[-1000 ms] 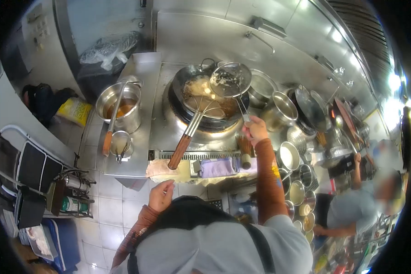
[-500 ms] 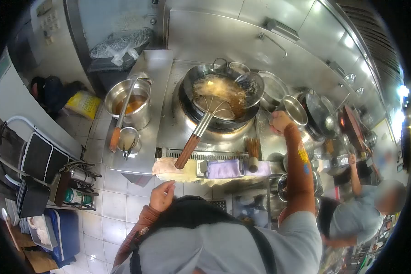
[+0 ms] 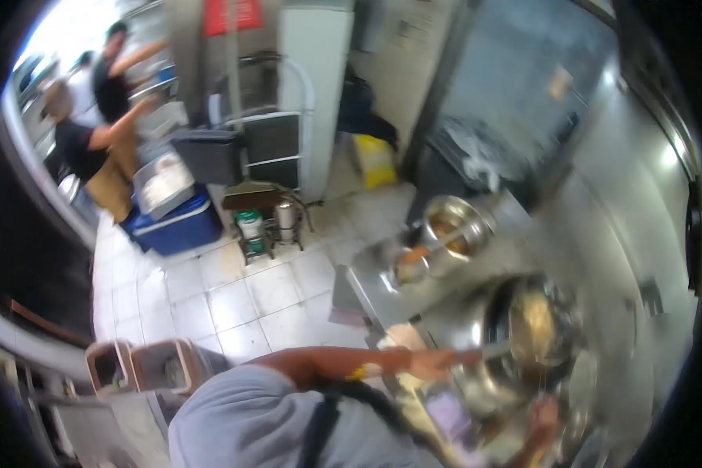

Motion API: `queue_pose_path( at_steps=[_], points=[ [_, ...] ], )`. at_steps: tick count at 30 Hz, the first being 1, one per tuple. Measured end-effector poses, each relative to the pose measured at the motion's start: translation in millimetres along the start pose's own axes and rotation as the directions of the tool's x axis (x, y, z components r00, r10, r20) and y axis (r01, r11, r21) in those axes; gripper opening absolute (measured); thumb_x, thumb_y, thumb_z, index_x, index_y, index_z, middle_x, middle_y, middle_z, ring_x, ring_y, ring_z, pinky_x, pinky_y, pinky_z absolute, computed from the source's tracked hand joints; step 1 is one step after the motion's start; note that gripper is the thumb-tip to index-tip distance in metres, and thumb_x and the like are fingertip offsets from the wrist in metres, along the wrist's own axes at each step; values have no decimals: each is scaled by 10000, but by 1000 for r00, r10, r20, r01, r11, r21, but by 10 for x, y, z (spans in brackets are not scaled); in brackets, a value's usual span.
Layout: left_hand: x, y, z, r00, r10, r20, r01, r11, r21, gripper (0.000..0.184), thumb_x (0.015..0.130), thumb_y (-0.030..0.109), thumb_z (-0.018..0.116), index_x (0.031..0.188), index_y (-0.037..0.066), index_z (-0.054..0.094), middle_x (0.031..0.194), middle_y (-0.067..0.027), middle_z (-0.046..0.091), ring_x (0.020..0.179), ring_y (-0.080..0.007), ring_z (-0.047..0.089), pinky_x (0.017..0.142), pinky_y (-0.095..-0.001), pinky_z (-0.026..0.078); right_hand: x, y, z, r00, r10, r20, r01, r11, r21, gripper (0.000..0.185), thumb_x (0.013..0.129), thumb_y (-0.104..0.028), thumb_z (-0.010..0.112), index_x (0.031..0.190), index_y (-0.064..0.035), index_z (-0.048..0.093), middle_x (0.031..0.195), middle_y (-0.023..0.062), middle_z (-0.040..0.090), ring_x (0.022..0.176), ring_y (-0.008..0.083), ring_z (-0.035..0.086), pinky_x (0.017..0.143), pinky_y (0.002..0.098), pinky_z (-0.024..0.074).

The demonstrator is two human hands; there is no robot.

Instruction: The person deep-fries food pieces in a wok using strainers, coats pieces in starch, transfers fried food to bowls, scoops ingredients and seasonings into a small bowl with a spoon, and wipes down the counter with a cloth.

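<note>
My left hand (image 3: 429,363) is closed around the brown handle of a long skimmer (image 3: 496,349). Over the dark wok (image 3: 501,300), the skimmer's basket holds pale yellowish food (image 3: 538,324), blurred by motion. Lower right, on the near side of the wok, my right hand (image 3: 544,417) looks curled closed. Blur hides what it grips, if anything. A purple cloth (image 3: 448,413) lies on the stove's front edge beneath my left forearm.
Left of the wok are a steel pot of brown liquid (image 3: 476,218) and a small metal container (image 3: 410,269). A blue cooler (image 3: 181,230) stands on the tiled floor (image 3: 234,308). Other people (image 3: 82,136) are at the upper left. Two bins (image 3: 164,363) stand behind me.
My view has swung left, so the stove now sits at lower right. My left hand has taken hold of the skimmer. Its basket now carries food.
</note>
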State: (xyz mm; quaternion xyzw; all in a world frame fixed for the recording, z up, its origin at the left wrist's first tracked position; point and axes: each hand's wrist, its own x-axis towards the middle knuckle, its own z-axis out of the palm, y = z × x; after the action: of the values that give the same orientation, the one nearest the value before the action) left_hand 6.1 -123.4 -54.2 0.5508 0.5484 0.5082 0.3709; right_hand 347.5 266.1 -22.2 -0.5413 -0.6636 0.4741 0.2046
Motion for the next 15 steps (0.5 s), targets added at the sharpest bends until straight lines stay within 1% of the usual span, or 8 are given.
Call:
queue_pose_path(
  at_steps=[2, 3, 5, 7, 10, 13, 14, 15],
  points=[
    [213, -165, 97, 1000, 26, 4, -26, 995, -97, 619, 876, 235, 582, 1418, 66, 337, 1221, -129, 536, 1073, -250, 536, 933, -383, 434, -232, -273, 171, 995, 97, -2, -94, 970, 222, 242, 772, -41, 435, 973, -60, 567, 523, 19, 443, 372, 113, 387, 318, 261, 289],
    [408, -349, 175, 999, 30, -23, -34, 985, -167, 548, 863, 206, 583, 1353, 48, 396, 1149, -142, 561, 1014, -243, 552, 879, -379, 446, -86, -63, 165, 999, 30, 25, -36, 955, 293, 216, 785, -45, 452, 967, -51, 568, 519, 22, 439, 371, 120, 387, 314, 255, 279],
    [506, -258, 170, 995, 76, -64, -86, 982, -170, 404, 834, 164, 584, 1201, 23, 489, 1003, -153, 594, 897, -239, 572, 781, -378, 459, -37, 109, 127, 994, 43, 97, -71, 948, 311, 288, 785, -31, 468, 1057, -30, 563, 519, 20, 437, 369, 118, 380, 314, 251, 274],
    [430, 406, -83, 983, 156, -96, -159, 987, -25, 263, 803, 139, 584, 1029, 8, 559, 856, -149, 611, 781, -243, 582, 694, -386, 460, -163, 88, 214, 989, 46, 142, -86, 953, 292, 334, 818, -27, 494, 1149, -6, 532, 538, 9, 435, 378, 99, 369, 324, 238, 272],
    [678, 348, -137, 998, 42, -55, -38, 997, 62, 187, 772, 136, 589, 909, 11, 566, 722, -155, 588, 663, -265, 565, 624, -413, 440, -281, 123, 404, 986, -66, 153, 2, 924, 383, 194, 857, -42, 490, 1046, -13, 524, 547, -4, 414, 396, 86, 369, 331, 225, 265],
    [626, 574, -237, 997, -24, -74, 39, 979, 200, 230, 766, 164, 601, 943, 18, 583, 746, -155, 620, 704, -270, 613, 648, -410, 469, -446, 11, 589, 976, -119, 181, 16, 873, 488, 189, 863, -41, 498, 1047, -10, 527, 615, -13, 438, 469, 77, 413, 365, 196, 324],
    [612, 605, -221, 996, -37, -79, 54, 970, 236, 241, 766, 169, 605, 955, 19, 588, 753, -154, 628, 709, -273, 624, 651, -411, 476, -368, 54, 644, 989, -77, 125, -4, 836, 549, 245, 857, -35, 498, 1099, -7, 528, 667, -13, 457, 531, 70, 441, 411, 181, 366],
    [537, 646, -209, 992, -101, -77, 110, 986, 122, 311, 782, 194, 621, 1044, 28, 602, 795, -142, 656, 716, -258, 648, 655, -404, 502, -270, 162, 665, 998, -19, 52, -17, 790, 613, 302, 851, -28, 498, 1150, -4, 530, 719, -13, 475, 593, 63, 469, 457, 165, 408]
  ],
)
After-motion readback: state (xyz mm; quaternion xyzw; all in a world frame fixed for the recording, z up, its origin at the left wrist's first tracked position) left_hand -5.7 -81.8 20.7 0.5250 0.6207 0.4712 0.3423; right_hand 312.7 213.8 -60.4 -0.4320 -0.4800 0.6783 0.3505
